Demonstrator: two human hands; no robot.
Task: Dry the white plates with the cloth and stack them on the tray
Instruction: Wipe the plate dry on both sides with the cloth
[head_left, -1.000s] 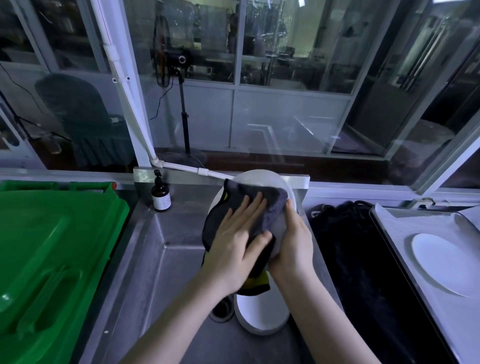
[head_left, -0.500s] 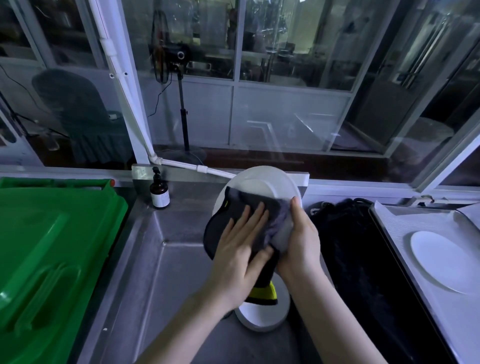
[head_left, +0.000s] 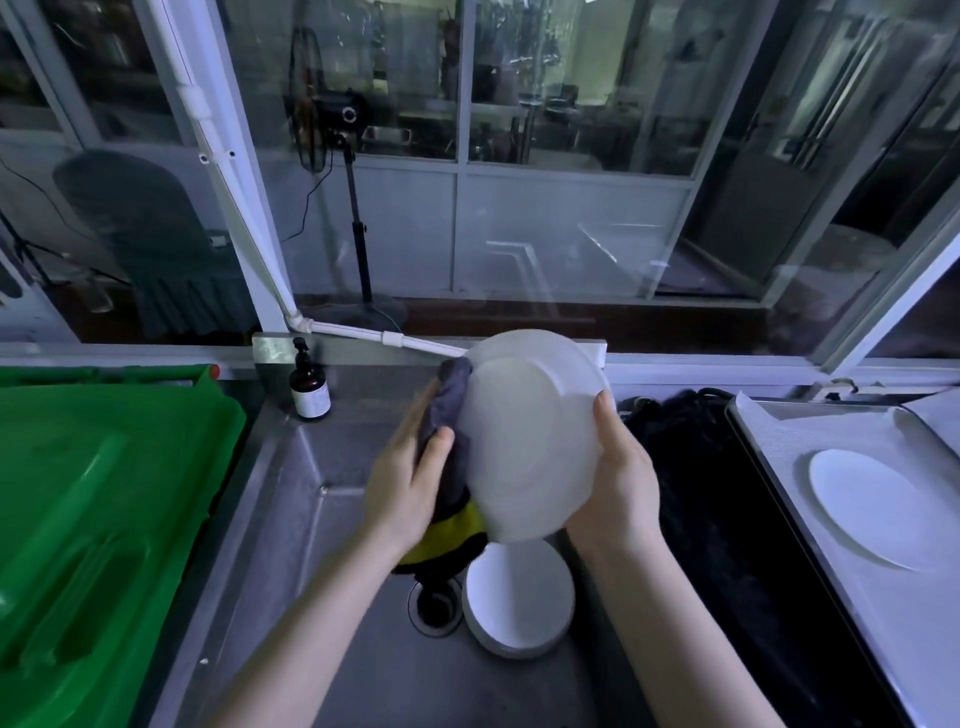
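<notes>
I hold a white plate (head_left: 524, 441) tilted up over the steel sink (head_left: 311, 519). My right hand (head_left: 615, 493) grips its right rim, thumb on the face turned to me. My left hand (head_left: 410, 478) grips a grey and yellow cloth (head_left: 452, 467) at the plate's left edge; most of the cloth lies behind the plate. Below, more white plates (head_left: 519, 597) sit stacked in the sink next to the drain (head_left: 434, 605). At the right, one white plate (head_left: 878, 506) lies on the paper-lined tray (head_left: 810, 545).
A green bin lid (head_left: 93, 509) fills the left side. A brown pump bottle (head_left: 309, 387) stands at the sink's back left corner. A black cloth (head_left: 711, 493) covers the counter between sink and tray. Windows stand behind.
The plate has been turned so its bare face is toward me. The cloth and my left hand moved from the front face to the left edge and behind.
</notes>
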